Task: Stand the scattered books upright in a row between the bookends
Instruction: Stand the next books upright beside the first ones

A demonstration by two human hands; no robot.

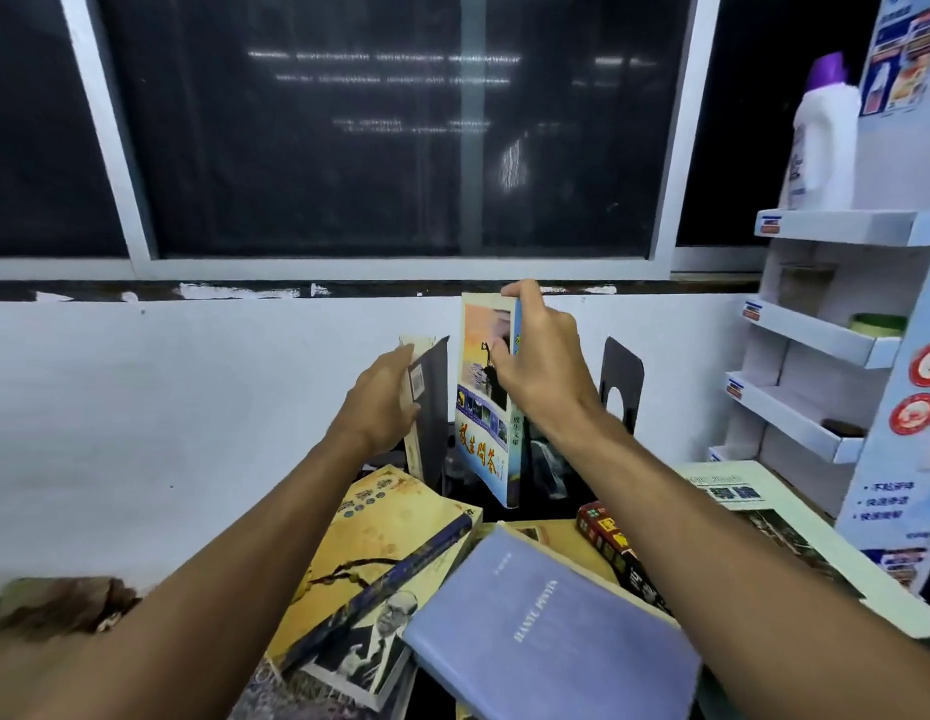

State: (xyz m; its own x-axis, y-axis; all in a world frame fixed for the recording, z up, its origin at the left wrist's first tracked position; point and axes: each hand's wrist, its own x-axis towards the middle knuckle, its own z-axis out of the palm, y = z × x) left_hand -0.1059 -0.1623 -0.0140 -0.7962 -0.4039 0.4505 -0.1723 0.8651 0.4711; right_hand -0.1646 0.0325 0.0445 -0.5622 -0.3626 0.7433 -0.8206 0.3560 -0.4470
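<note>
A sunset-cover book (486,402) with Chinese lettering stands upright between two dark bookends (621,379), the right hand (541,356) closed in a grip on its top. The left hand (382,402) clasps a thin book (419,387) against the left bookend (434,407). A purple book (551,621) reading "HANTU PUTIH" lies flat on the surface among others.

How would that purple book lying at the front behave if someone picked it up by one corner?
The purple book looks soft-covered, with rounded, slightly curling edges, so it would probably sag rather than stay stiff. Its smooth cover could be a little slippery. It lies tilted on other books such as the yellow book, so a push might slide it off.
</note>
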